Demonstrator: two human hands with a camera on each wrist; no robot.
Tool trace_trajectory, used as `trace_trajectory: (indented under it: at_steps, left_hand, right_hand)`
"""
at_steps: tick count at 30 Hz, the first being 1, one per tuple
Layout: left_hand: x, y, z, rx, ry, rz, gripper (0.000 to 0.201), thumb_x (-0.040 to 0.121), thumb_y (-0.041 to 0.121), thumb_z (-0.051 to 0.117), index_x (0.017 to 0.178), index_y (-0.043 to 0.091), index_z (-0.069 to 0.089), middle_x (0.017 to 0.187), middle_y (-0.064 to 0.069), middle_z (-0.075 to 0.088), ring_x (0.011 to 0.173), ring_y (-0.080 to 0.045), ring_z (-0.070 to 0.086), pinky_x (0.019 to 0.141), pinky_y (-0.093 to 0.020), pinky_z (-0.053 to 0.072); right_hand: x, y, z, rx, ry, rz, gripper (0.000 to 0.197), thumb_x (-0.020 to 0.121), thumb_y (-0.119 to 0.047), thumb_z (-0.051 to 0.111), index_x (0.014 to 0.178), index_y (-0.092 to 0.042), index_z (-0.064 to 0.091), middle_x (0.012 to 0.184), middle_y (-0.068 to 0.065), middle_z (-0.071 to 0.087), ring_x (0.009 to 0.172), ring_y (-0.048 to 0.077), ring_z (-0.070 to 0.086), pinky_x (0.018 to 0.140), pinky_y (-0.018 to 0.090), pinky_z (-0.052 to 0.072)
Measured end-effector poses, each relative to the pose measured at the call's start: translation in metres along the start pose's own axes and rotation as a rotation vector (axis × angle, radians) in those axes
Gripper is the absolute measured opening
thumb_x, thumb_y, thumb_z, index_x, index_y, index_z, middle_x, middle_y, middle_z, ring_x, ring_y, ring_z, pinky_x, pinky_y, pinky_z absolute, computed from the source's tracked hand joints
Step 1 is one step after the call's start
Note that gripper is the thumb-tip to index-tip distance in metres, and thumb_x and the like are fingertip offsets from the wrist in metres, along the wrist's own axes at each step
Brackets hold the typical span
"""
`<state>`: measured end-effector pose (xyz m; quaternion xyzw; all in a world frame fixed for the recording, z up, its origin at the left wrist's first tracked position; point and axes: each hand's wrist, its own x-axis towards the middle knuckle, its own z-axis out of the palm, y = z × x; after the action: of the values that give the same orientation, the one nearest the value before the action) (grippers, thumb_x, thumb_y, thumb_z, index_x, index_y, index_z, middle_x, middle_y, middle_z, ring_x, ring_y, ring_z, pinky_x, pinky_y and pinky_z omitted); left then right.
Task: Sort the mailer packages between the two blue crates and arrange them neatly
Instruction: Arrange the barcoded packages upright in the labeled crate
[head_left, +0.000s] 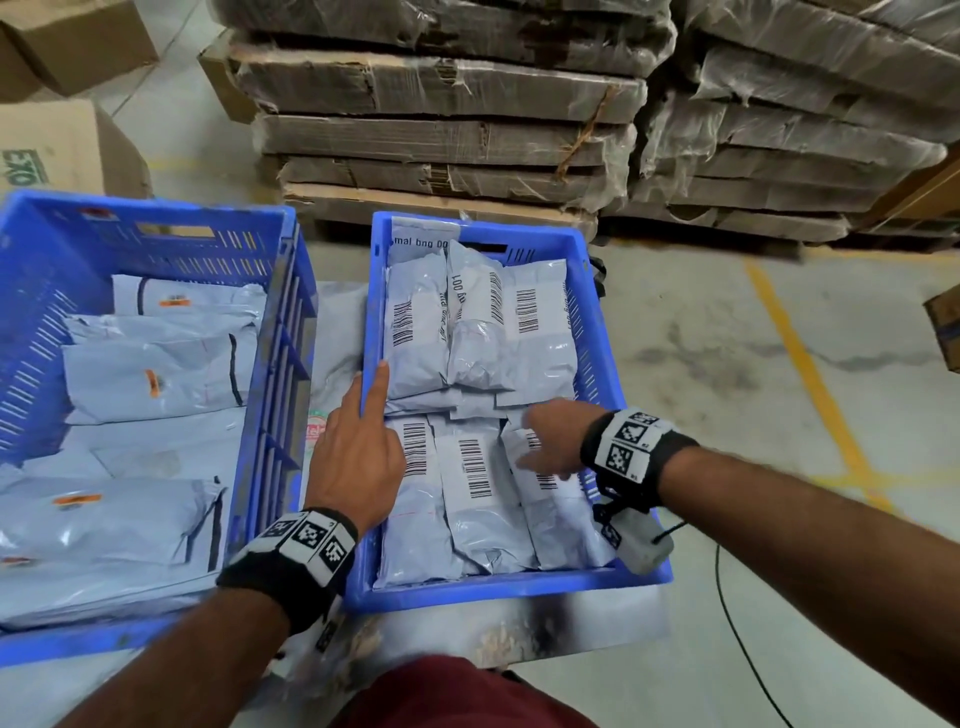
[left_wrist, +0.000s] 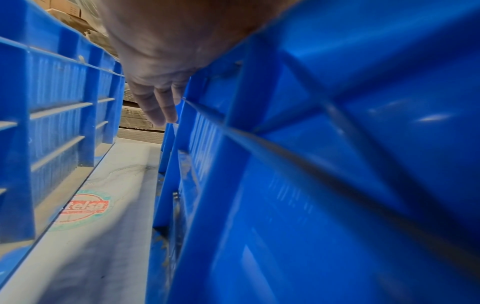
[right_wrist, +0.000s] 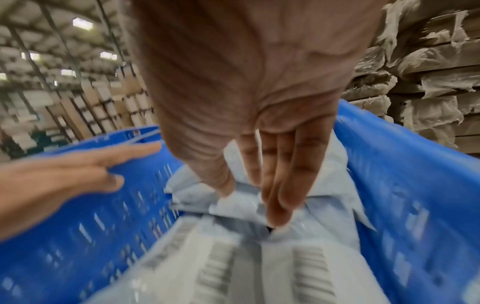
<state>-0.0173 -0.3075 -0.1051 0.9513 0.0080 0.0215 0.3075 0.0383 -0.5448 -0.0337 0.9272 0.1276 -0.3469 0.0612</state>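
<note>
Two blue crates stand side by side. The left crate (head_left: 270, 364) holds grey mailers with orange labels (head_left: 156, 379). Barcoded grey mailers (head_left: 478, 499) lie in two rows in the right crate (head_left: 509, 584). My left hand (head_left: 371, 395) rests on that crate's left rim, its fingers (left_wrist: 161, 102) straight and hanging down the outer wall. My right hand (head_left: 540, 441) is inside the right crate. Its straight fingers (right_wrist: 275, 205) press into the fold between the two rows, by the front right mailer. It holds nothing that I can see.
Stacks of plastic-wrapped flat cardboard (head_left: 441, 130) stand on pallets just behind the crates. Cardboard boxes (head_left: 62, 145) sit at the far left. The crates rest on a grey surface with a round sticker (left_wrist: 85, 207). A black cable (head_left: 737, 639) and a yellow line (head_left: 810, 374) cross the floor at right.
</note>
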Motion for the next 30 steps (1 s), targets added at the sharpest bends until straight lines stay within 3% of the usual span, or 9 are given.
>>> trace_trajectory:
  at_steps: [5, 7, 12, 15, 19, 21, 25, 27, 30]
  left_hand:
    - [-0.001, 0.002, -0.001, -0.002, 0.015, 0.014, 0.075, 0.097, 0.008, 0.045, 0.162, 0.025, 0.014, 0.157, -0.014, 0.036, 0.114, -0.035, 0.053, 0.090, -0.042, 0.045]
    - [0.000, 0.002, -0.001, -0.004, 0.021, 0.011, 0.074, 0.097, 0.007, 0.045, 0.162, 0.025, 0.015, 0.158, -0.013, 0.035, 0.118, -0.034, 0.051, 0.093, -0.041, 0.044]
    - [0.001, 0.001, 0.000, -0.020, 0.011, -0.002, 0.075, 0.096, 0.006, 0.046, 0.162, 0.026, 0.017, 0.156, -0.013, 0.038, 0.115, -0.033, 0.053, 0.091, -0.041, 0.045]
    - [0.001, 0.001, 0.001, -0.005, -0.002, -0.013, 0.072, 0.096, 0.010, 0.041, 0.162, 0.026, 0.016, 0.155, -0.011, 0.037, 0.117, -0.032, 0.051, 0.096, -0.043, 0.043]
    - [0.001, 0.001, -0.001, 0.008, -0.010, -0.023, 0.072, 0.097, 0.010, 0.043, 0.162, 0.026, 0.014, 0.152, -0.011, 0.041, 0.112, -0.028, 0.051, 0.093, -0.040, 0.043]
    - [0.000, 0.003, -0.001, 0.022, -0.007, -0.026, 0.073, 0.097, 0.009, 0.044, 0.162, 0.024, 0.015, 0.148, -0.012, 0.044, 0.106, -0.027, 0.051, 0.087, -0.039, 0.042]
    - [0.000, 0.006, -0.004, 0.032, -0.004, -0.022, 0.072, 0.096, 0.008, 0.044, 0.162, 0.022, 0.017, 0.148, -0.013, 0.045, 0.106, -0.028, 0.051, 0.086, -0.037, 0.040]
    - [0.000, 0.006, -0.004, 0.030, -0.006, -0.031, 0.072, 0.097, 0.009, 0.044, 0.162, 0.022, 0.016, 0.151, -0.014, 0.042, 0.110, -0.029, 0.051, 0.088, -0.036, 0.039]
    - [-0.001, 0.007, -0.005, 0.040, -0.009, -0.030, 0.072, 0.097, 0.010, 0.045, 0.162, 0.022, 0.016, 0.153, -0.016, 0.040, 0.112, -0.031, 0.052, 0.090, -0.037, 0.039]
  right_hand:
    - [0.018, -0.008, -0.035, 0.231, 0.471, 0.010, 0.058, 0.093, -0.050, 0.056, 0.140, -0.019, 0.040, 0.130, 0.011, 0.053, 0.111, 0.034, 0.060, 0.080, 0.037, 0.046]
    - [0.036, -0.015, -0.038, 0.281, 0.524, 0.043, 0.077, 0.091, -0.057, 0.056, 0.151, -0.020, 0.026, 0.140, 0.015, 0.041, 0.113, 0.037, 0.058, 0.083, 0.040, 0.048]
    - [0.090, -0.024, -0.037, 0.541, 0.333, 0.212, 0.101, 0.088, -0.072, 0.049, 0.159, -0.025, -0.006, 0.159, 0.027, 0.016, 0.141, 0.044, 0.033, 0.112, 0.051, 0.032]
    - [0.120, -0.026, -0.038, 0.658, 0.347, 0.265, 0.101, 0.089, -0.068, 0.051, 0.157, -0.029, -0.013, 0.155, 0.033, 0.022, 0.139, 0.046, 0.036, 0.112, 0.049, 0.032]
    - [0.131, -0.022, -0.043, 0.710, 0.372, 0.246, 0.098, 0.091, -0.048, 0.058, 0.157, -0.031, -0.012, 0.149, 0.035, 0.031, 0.136, 0.047, 0.038, 0.111, 0.049, 0.033]
    - [0.119, -0.020, -0.043, 0.723, 0.374, 0.222, 0.097, 0.089, -0.044, 0.060, 0.157, -0.031, -0.008, 0.148, 0.034, 0.032, 0.135, 0.047, 0.039, 0.111, 0.050, 0.034]
    - [0.056, -0.022, -0.034, 0.669, 0.406, 0.079, 0.096, 0.087, -0.054, 0.058, 0.156, -0.031, -0.004, 0.146, 0.031, 0.030, 0.130, 0.046, 0.043, 0.109, 0.051, 0.037]
    - [0.009, -0.026, -0.022, 0.585, 0.325, -0.009, 0.097, 0.088, -0.059, 0.056, 0.156, -0.031, -0.007, 0.139, 0.023, 0.035, 0.124, 0.042, 0.050, 0.104, 0.047, 0.042]
    - [-0.041, -0.037, 0.004, 0.489, 0.112, -0.069, 0.100, 0.086, -0.065, 0.053, 0.155, -0.031, -0.012, 0.146, 0.017, 0.032, 0.132, 0.036, 0.046, 0.105, 0.043, 0.040]
